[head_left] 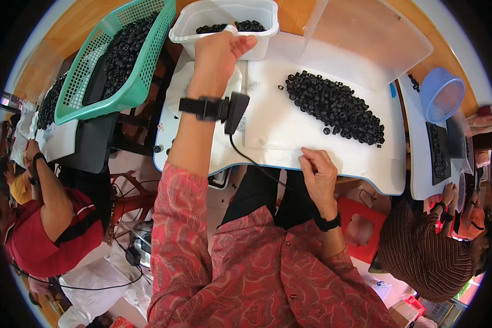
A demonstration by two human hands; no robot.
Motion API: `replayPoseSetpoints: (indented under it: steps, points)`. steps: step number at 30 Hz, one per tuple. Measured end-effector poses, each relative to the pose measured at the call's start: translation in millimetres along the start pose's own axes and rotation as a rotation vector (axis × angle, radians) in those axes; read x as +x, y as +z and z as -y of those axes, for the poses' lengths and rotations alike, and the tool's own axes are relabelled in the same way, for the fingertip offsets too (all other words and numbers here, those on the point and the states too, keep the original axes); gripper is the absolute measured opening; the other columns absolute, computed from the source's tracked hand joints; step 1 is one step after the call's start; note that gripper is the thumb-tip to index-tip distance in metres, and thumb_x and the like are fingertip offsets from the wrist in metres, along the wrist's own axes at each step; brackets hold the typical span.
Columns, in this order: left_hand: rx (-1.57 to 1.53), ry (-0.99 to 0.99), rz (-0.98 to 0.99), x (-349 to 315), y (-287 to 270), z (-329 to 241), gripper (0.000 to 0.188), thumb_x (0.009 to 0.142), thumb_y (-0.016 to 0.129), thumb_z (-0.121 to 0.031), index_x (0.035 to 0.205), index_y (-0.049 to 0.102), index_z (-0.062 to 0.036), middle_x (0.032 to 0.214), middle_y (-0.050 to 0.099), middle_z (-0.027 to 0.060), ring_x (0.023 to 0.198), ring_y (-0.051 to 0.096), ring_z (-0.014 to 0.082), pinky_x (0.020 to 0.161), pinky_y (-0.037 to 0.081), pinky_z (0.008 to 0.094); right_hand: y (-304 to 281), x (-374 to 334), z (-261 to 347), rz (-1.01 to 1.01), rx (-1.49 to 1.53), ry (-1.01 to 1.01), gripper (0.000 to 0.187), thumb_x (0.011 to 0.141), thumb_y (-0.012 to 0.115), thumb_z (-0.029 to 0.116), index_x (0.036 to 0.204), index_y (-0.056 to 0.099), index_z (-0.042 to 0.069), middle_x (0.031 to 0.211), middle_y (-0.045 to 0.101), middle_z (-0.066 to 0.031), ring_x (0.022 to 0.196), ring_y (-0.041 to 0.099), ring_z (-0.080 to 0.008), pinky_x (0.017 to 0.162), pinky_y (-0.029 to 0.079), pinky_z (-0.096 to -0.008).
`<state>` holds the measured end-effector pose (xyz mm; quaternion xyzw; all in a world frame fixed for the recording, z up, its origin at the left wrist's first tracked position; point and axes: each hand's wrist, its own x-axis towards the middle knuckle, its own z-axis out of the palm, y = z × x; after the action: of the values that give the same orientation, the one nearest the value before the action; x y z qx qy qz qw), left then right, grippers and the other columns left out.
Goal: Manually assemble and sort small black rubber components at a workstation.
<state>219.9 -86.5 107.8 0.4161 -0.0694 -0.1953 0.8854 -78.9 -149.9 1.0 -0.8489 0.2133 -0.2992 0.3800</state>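
Observation:
My left hand (221, 49) reaches forward over the near rim of a white plastic tub (183, 34), with black pieces (250, 25) lying inside it. Something white wraps one of its digits; the other fingers stretch to the right, apart from it, and I see nothing held. Just over the table's front edge, my right hand (318, 172) is closed, fingers curled and thumb against the index finger. Whether anything small is in that pinch is hidden. Beyond it, a long pile of small black ring-shaped pieces (336, 106) is spread on the white tabletop (273, 128).
A clear plastic panel (366, 41) stands at the back right. To the left is a green basket (74, 93) of black pieces. A blue basket (441, 95) and a black tray (437, 156) are on the right-hand table. People sit at both sides; a cable hangs from my left wrist.

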Motion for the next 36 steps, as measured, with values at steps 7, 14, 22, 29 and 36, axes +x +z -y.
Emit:
replayPoseSetpoints:
  steps: [7, 14, 22, 29, 36]
  points:
    - [0.697, -0.092, 0.236, -106.8, -40.8, 14.7, 0.019, 0.087, 0.054, 0.002, 0.101, 0.067, 0.0044, 0.092, 0.067, 0.0070, 0.075, 0.064, 0.0137, 0.069, 0.054, 0.0262, 1.0, 0.6, 0.1, 0.002, 0.019, 0.027, 0.018, 0.083, 0.066, -0.002, 0.102, 0.066, 0.001, 0.084, 0.061, -0.0102, 0.068, 0.063, -0.0162, 0.058, 0.049, -0.0263]
    - [1.251, 0.303, 0.366, -155.0, -82.2, 65.7, 0.031, 0.076, 0.057, 0.008, 0.102, 0.069, -0.0026, 0.088, 0.061, 0.0122, 0.076, 0.061, 0.0261, 0.069, 0.049, 0.0331, 1.9, 1.2, 1.0, -0.014, -0.008, 0.008, 0.018, 0.083, 0.066, -0.003, 0.101, 0.065, 0.001, 0.083, 0.061, -0.0100, 0.068, 0.063, -0.0159, 0.058, 0.049, -0.0262]
    - [1.394, 0.463, 0.342, -162.1, -78.7, 74.4, 0.025, 0.071, 0.054, 0.009, 0.091, 0.066, -0.0006, 0.090, 0.056, 0.0149, 0.081, 0.059, 0.0349, 0.072, 0.048, 0.0417, 2.4, -0.8, 0.5, -0.030, -0.005, 0.012, 0.018, 0.083, 0.066, -0.002, 0.100, 0.065, 0.001, 0.083, 0.060, -0.0100, 0.067, 0.062, -0.0161, 0.058, 0.048, -0.0264]
    - [1.430, 0.515, 0.337, -166.8, -76.0, 76.5, 0.022, 0.072, 0.053, 0.010, 0.090, 0.061, -0.0003, 0.091, 0.054, 0.0143, 0.080, 0.057, 0.0353, 0.070, 0.048, 0.0427, 3.3, -3.7, 1.3, -0.046, -0.012, -0.028, 0.017, 0.083, 0.066, -0.002, 0.100, 0.064, 0.000, 0.084, 0.060, -0.0104, 0.065, 0.060, -0.0171, 0.057, 0.048, -0.0271]
    - [0.948, 0.127, 0.450, -188.6, -62.7, 87.5, 0.015, 0.084, 0.054, 0.005, 0.095, 0.063, -0.0004, 0.084, 0.060, 0.0093, 0.070, 0.058, 0.0184, 0.062, 0.047, 0.0280, -6.0, -7.3, 15.6, -0.008, 0.099, 0.011, 0.021, 0.085, 0.064, -0.002, 0.105, 0.066, 0.001, 0.089, 0.061, -0.0090, 0.073, 0.060, -0.0157, 0.063, 0.048, -0.0261]
